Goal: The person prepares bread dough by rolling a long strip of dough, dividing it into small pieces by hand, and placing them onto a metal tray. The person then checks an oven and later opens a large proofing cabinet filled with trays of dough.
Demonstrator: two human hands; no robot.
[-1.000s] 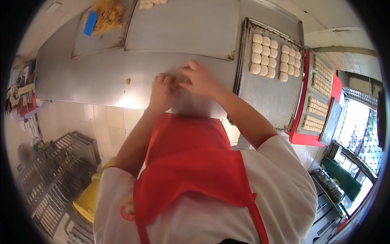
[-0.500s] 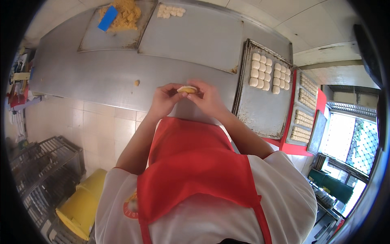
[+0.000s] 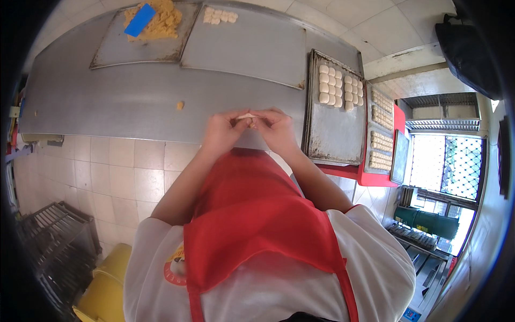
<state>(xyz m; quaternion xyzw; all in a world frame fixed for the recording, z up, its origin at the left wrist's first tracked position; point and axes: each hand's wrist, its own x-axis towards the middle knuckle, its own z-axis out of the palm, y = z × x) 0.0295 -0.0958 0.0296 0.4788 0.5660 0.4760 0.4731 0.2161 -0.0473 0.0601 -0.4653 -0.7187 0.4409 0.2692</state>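
1. A steel tabletop (image 3: 107, 96) sweeps across the upper half of the frame; a worker in a red apron (image 3: 257, 214) stands at its near edge.
2. A wide metal tray (image 3: 247, 48) lies at upper centre, a small cluster of pale dough pieces (image 3: 220, 16) near its far left corner.
3. Right of centre, a stack of worn baking trays (image 3: 335, 134) bears two blocks of smooth dough balls (image 3: 331, 86), set in rows.
4. At upper left, a smaller tray (image 3: 129, 56) carries a mound of crumbly yellow filling (image 3: 163, 21), a blue scraper (image 3: 140, 20) resting on it.
5. At mid-frame, above the tabletop's near edge, the left hand (image 3: 221, 129) and right hand (image 3: 276, 126) meet, fingers curled, both gripping one piece between fingertips and thumbs.
6. That piece, a pale dough round (image 3: 247, 116), sits directly between the two hands, touching both and mostly hidden by the fingers. Half a second ago its yellow centre faced the camera; now only a thin pale strip shows, which suggests the dough is being drawn closed around the filling.
7. Smallest of all, a yellow lump (image 3: 180, 105) lies on bare steel, left of the hands and well apart from them.
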